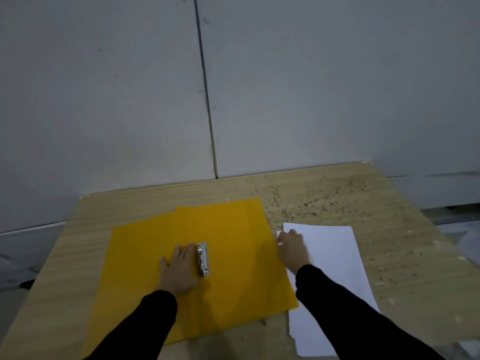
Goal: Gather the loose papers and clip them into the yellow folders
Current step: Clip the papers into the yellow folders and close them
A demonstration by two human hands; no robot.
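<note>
An open yellow folder (241, 268) lies flat on the wooden table, with a metal clip (202, 259) near its middle fold. A second yellow folder (220, 211) pokes out from under it at the far side. My left hand (179, 271) rests flat on the folder's left half, fingers beside the clip. White loose papers (335, 271) lie to the right of the folder. My right hand (293, 249) sits on the papers' left edge near their top corner, fingers curled at that edge; whether it grips a sheet is unclear.
The wooden table (389, 229) is scratched and speckled at the back right. A grey panelled wall (155, 100) stands right behind it. The table's right edge slants close to the papers, with grey floor beyond.
</note>
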